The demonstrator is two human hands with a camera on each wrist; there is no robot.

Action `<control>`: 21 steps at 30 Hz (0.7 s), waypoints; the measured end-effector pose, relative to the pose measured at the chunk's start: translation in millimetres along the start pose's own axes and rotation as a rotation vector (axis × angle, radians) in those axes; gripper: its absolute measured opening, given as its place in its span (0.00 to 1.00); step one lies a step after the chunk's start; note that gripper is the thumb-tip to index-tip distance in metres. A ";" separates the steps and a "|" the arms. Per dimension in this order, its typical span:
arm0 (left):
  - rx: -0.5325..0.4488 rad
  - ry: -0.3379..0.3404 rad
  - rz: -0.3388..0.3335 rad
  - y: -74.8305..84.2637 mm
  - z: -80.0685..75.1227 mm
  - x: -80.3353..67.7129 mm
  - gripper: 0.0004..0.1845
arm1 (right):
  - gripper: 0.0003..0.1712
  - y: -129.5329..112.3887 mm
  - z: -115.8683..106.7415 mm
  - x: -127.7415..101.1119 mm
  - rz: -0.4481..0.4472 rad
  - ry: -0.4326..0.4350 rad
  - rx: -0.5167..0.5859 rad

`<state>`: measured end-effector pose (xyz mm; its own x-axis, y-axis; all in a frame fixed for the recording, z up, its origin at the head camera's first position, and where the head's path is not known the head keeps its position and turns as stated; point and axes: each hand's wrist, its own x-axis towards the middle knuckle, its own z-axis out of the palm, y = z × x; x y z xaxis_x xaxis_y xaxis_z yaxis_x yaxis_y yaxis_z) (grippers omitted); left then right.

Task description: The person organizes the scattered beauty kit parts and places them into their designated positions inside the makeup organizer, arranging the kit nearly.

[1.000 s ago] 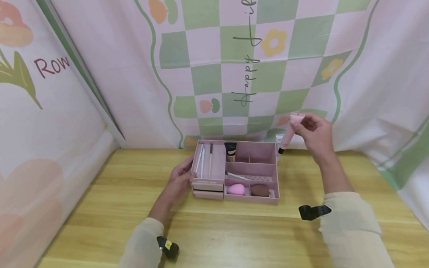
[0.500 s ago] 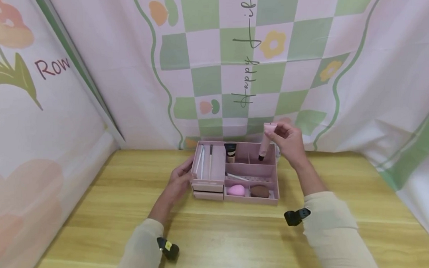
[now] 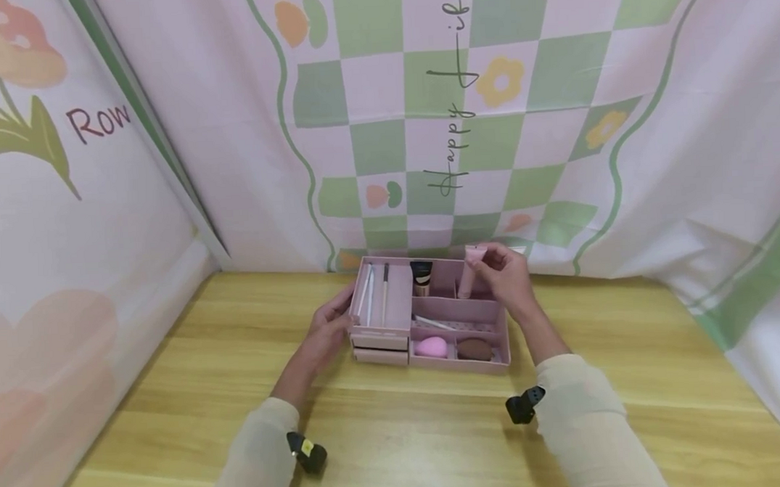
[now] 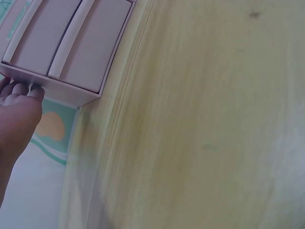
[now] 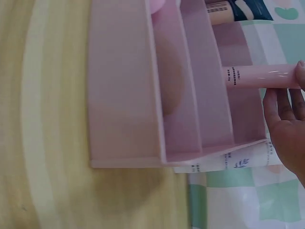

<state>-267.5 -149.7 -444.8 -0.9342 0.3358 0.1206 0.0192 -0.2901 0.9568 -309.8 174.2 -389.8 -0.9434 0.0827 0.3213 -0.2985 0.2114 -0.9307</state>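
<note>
Lowering a pink tube [image 3: 467, 269] into the back right compartment of a pink organizer [image 3: 393, 312], right hand [image 3: 505, 275] pinching the tube near its upper end, fingers [image 5: 286, 102] curled around it in the right wrist view. Standing nearly upright, cap down, lower end already dipping below the compartment wall, though not yet released. Bracing the organizer's left side, left hand [image 3: 331, 320] pressing with fingertips [image 4: 21, 89] flat against the wall beside two closed drawers [image 4: 64, 40], fingers fairly straight rather than wrapped around anything.

Sitting already sorted in the organizer: two slim brushes [image 3: 374, 291] lying in the left tray, a dark-capped bottle [image 3: 420, 277] standing at the back, a white stick [image 3: 433, 321] lying in the middle row, a pink sponge [image 3: 431, 346] and a brown sponge [image 3: 474, 349] lying side by side in the front sections. Waiting outside, just behind the organizer's right end against the checked cloth, a white tube [image 5: 228, 162], apparently not yet put away. Judging by that, nearing the end of the sorting on the wooden surface [image 3: 398, 432], with the pink tube's release and that white tube remaining.
</note>
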 end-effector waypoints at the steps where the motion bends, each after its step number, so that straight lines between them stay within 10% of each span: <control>1: -0.002 0.002 -0.001 0.4 0.3 0.0 0.42 | 0.19 1.1 0.7 -0.7 0.010 -0.004 0.001; 21: 0.017 -0.020 -0.012 0.4 -1.2 0.9 0.40 | 0.21 8.1 2.9 -8.9 0.104 -0.118 -0.146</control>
<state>-268.7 -150.6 -444.7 -0.9269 0.3572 0.1147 0.0147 -0.2708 0.9625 -304.2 172.3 -400.7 -0.9809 -0.0013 0.1945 -0.1828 0.3474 -0.9197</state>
